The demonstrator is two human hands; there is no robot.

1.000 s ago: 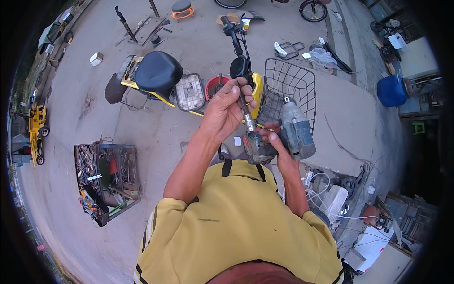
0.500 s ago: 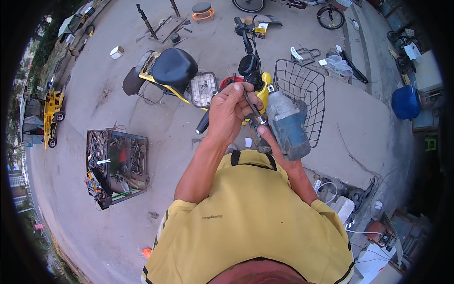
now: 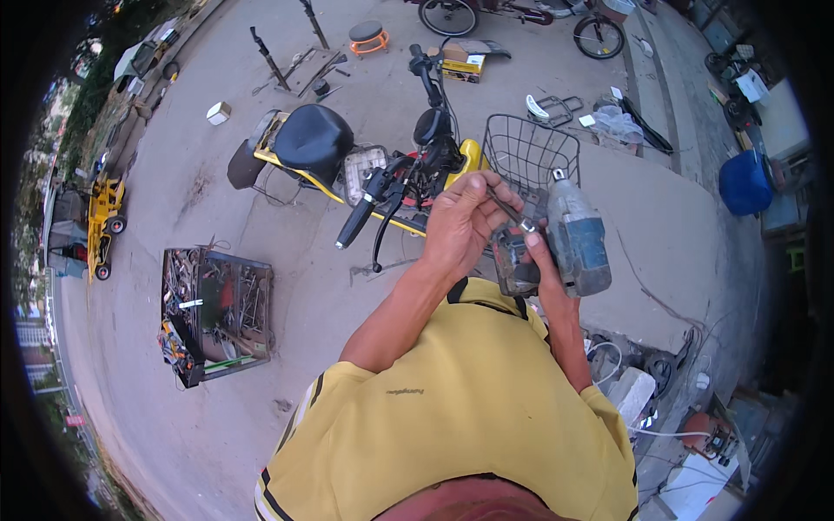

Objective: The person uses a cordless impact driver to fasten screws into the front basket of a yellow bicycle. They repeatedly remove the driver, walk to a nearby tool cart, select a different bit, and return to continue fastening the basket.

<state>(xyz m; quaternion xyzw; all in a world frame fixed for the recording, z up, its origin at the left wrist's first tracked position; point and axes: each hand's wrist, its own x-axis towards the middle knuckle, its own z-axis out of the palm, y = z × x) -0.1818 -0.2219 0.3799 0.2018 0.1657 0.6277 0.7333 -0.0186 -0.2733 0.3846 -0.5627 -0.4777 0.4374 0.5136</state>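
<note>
Driver (image 3: 580,243) first: I have its body just right of the right hand (image 3: 549,267), with its battery (image 3: 514,267) on that hand's left. That hand curls around the handle, though I can't make out the covered fingers. The left hand (image 3: 460,221) is in a close pinch, fingertips together on a dark shaft (image 3: 504,207); the silver socket (image 3: 527,226) at its end points to the right thumb. I can't tell whether it touches that thumb, or whether shaft and socket are one piece.

As for progress, I judge this a handling stage at the tools. The socket is apart from the driver, whose nose (image 3: 559,175) is bare above the right hand; the two are not joined. Neither tool is on the bike (image 3: 314,139), which stands beyond the hands, its basket (image 3: 532,143) just past the right one. How much work remains on the bike I can't tell.

Against half a second ago, the shaft lies flatter from the left hand. The battery, then mostly hidden behind the driver, shows plainly. Both hands sit further right against the bike, so the bar's grip (image 3: 354,224) and lever (image 3: 383,233) now appear clear, left of the left hand.
</note>
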